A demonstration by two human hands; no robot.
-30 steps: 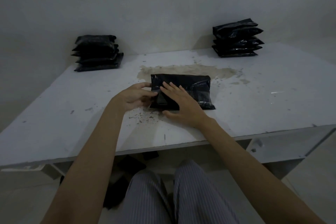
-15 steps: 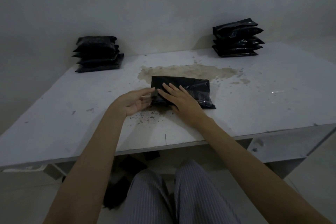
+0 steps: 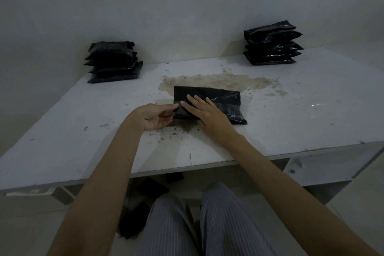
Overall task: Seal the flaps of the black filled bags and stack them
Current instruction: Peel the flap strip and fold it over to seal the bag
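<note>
1. The person works on one black bag [image 3: 218,102] lying flat at the centre of the white table [image 3: 311,114], partly over a brown stain [image 3: 218,81]. In judgement, the step in hand is sealing the flap at the bag's left end.

2. The right hand [image 3: 207,114] lies on the bag's left half with straight fingers spread, pressing it down and grasping nothing.

3. The left hand [image 3: 158,115] sits at the bag's 9 o'clock edge, palm turned up, fingers curled at the near-left corner. It seems to pinch the flap edge, though the dim light leaves that grip uncertain.

4. To do the step well, the right palm should keep the filled body pinned while the left hand folds the flap over evenly, then the fingers run along the fold so no wrinkle or gap stays open.

5. The loose crumbs [image 3: 170,134] at 6 o'clock of the bag should stay clear of the sealing strip, or the seal may not hold.

6. The bag's long axis runs roughly from 9 o'clock to 3 o'clock, dipping a little toward the person on the right. Its flap end points to 9 o'clock; its glossy filled end points to 3 o'clock.

7. A left stack [image 3: 113,62] stands at 10 o'clock and a right stack [image 3: 272,43] at 2 o'clock, both well apart from the bag.
</note>
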